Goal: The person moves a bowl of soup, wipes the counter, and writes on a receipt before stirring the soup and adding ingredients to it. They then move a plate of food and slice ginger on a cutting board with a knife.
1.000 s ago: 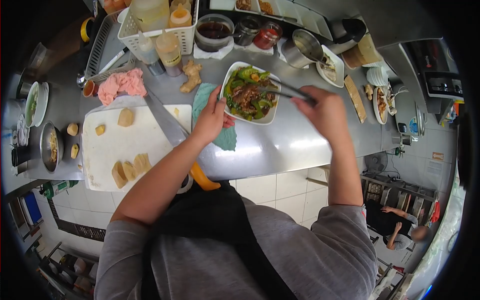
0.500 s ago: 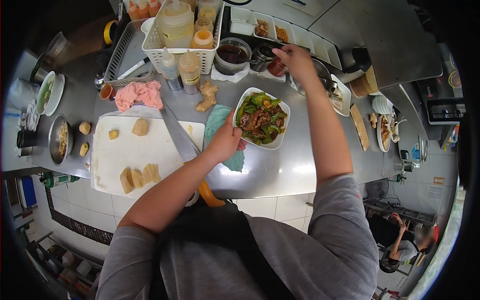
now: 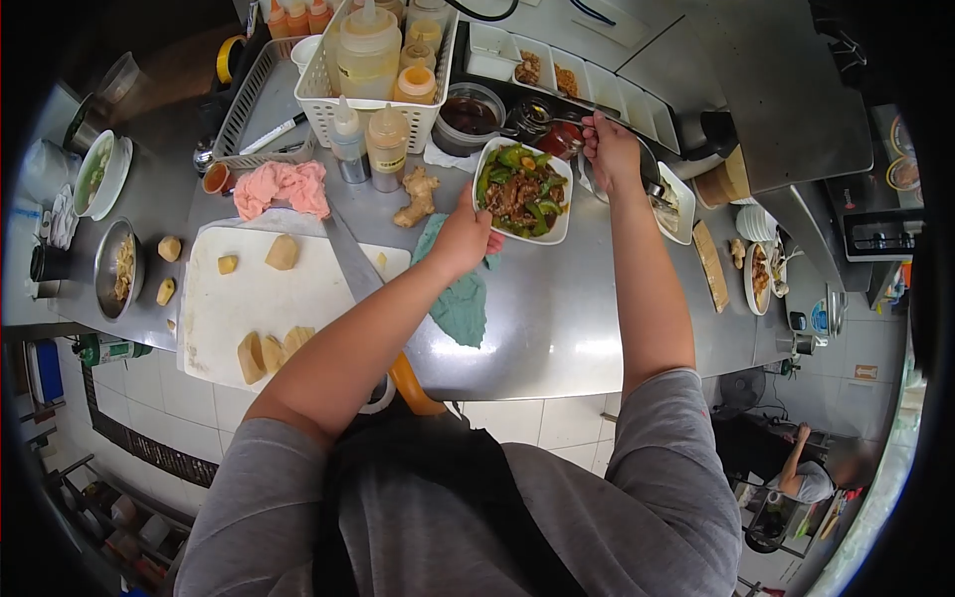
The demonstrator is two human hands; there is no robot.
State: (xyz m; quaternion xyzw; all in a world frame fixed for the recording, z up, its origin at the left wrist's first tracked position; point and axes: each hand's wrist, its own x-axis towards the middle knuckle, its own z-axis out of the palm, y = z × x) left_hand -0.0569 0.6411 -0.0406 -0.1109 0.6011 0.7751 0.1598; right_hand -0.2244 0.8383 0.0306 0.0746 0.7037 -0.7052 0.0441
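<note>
My left hand [image 3: 464, 237] clamps one edge of the square stir-fry bowl [image 3: 547, 239] just beyond the green cloth [image 3: 460, 310], my right hand [image 3: 614, 154], grip unclear, sits farther past it, and one-sided support could tip the bowl.

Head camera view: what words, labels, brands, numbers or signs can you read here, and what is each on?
No text can be read clearly.
Tan squeeze bottle: label too small and blurred.
Large bottle in the white basket: dark marking, blurred.
Orange wall sign: too small.
Blue label at far right: too small.
</note>
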